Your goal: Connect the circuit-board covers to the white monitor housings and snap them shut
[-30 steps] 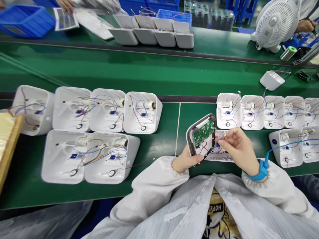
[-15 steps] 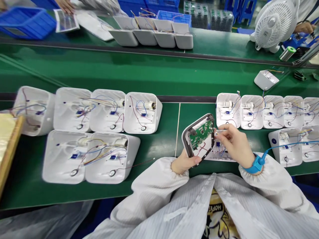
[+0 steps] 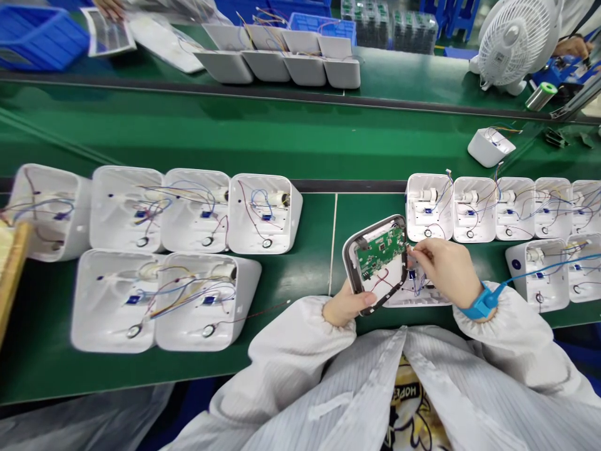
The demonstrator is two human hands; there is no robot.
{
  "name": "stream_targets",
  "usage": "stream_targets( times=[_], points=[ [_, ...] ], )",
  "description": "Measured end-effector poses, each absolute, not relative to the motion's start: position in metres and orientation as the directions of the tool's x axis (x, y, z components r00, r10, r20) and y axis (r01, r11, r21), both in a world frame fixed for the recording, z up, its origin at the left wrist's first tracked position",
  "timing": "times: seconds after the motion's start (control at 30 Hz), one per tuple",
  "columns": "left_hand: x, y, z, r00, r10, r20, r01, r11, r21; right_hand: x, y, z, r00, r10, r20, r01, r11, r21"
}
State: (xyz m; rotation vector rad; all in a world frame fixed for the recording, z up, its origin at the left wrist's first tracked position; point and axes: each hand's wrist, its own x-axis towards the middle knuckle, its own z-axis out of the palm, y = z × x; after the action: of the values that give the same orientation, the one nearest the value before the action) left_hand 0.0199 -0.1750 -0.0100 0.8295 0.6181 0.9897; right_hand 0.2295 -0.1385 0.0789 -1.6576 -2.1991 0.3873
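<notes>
My left hand (image 3: 348,305) grips the lower edge of a tilted panel (image 3: 389,282) with a dark rim. A green circuit board (image 3: 381,250) and thin red wires show on its inner side. At the panel's right edge, the fingers of my right hand (image 3: 441,264) are pinched together; what lies between them is too small to make out. Beneath that hand a white housing (image 3: 422,295) with a small blue part and wires lies on the green table, partly covered by the panel and the hand. A blue strap (image 3: 481,304) circles my right wrist.
White housings (image 3: 266,213) with wires stand in two rows at the left, and more housings (image 3: 429,207) at the right. One small housing (image 3: 491,149) sits beyond the dark rail. At the back are grey housings (image 3: 305,70), a fan (image 3: 509,44) and a person's hand (image 3: 110,7).
The panel has turned slightly, showing more of its inner side. My right hand has moved a little right and down, its fingers still pinched at the panel's edge.
</notes>
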Motion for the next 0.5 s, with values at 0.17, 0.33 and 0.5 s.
stream_targets(
  times=[0.17, 0.33, 0.5],
  points=[
    [0.024, -0.175, -0.018, 0.448, 0.890, -0.085, -0.450, 0.306, 0.839, 0.220, -0.148, 0.083, -0.289, 0.953, 0.090, 0.621, 0.258, -0.740],
    [0.027, -0.177, -0.025, 0.405, 0.913, -0.047, -0.391, 0.219, 0.894, 0.208, -0.154, 0.078, -0.190, 0.980, 0.057, 0.487, 0.145, -0.862],
    [0.027, -0.176, -0.021, 0.411, 0.912, -0.002, -0.401, 0.182, 0.898, 0.207, -0.155, 0.077, -0.144, 0.985, 0.096, 0.463, 0.153, -0.873]
  ],
)
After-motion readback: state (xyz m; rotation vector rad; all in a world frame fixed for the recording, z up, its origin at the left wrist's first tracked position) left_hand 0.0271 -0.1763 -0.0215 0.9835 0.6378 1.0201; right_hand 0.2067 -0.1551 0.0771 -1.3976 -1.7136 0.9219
